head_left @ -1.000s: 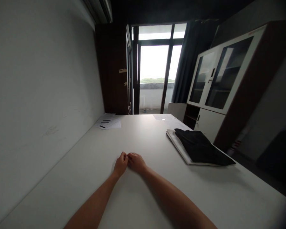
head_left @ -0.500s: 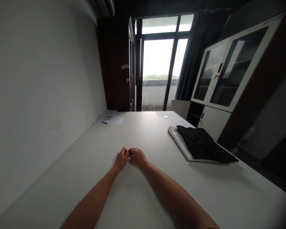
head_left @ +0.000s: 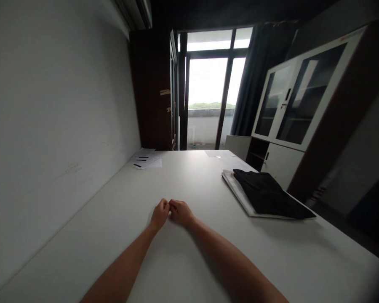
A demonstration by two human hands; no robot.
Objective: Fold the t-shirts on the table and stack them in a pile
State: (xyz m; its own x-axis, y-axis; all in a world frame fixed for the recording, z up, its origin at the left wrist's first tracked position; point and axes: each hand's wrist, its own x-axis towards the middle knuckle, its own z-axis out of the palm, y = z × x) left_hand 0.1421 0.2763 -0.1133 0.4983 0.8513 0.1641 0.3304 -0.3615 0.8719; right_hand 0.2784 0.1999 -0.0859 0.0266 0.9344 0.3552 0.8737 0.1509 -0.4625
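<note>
My left hand [head_left: 160,213] rests on the white table [head_left: 189,181] with its fingers curled closed. Against it, fingertips meeting, lies my right hand [head_left: 181,213], also closed. The fingers of both hands come together at one spot. Whatever may be pinched between them is hidden or too small to make out. To the right of my right hand, well apart from it, a folded black cloth [head_left: 268,193] lies on top of a flat white folded item [head_left: 238,193].
Printed papers [head_left: 147,160] lie at the far left corner by the wall [head_left: 66,126]. More white sheets [head_left: 227,158] are at the far right edge. A dark cabinet [head_left: 151,92] stands behind the table on the left, and a glass-doored cabinet [head_left: 271,145] on the right.
The view has tilted slightly up, so the table and hands appear a little lower. My right fingers look more curled in against my left hand. The cloth has stayed in place.
</note>
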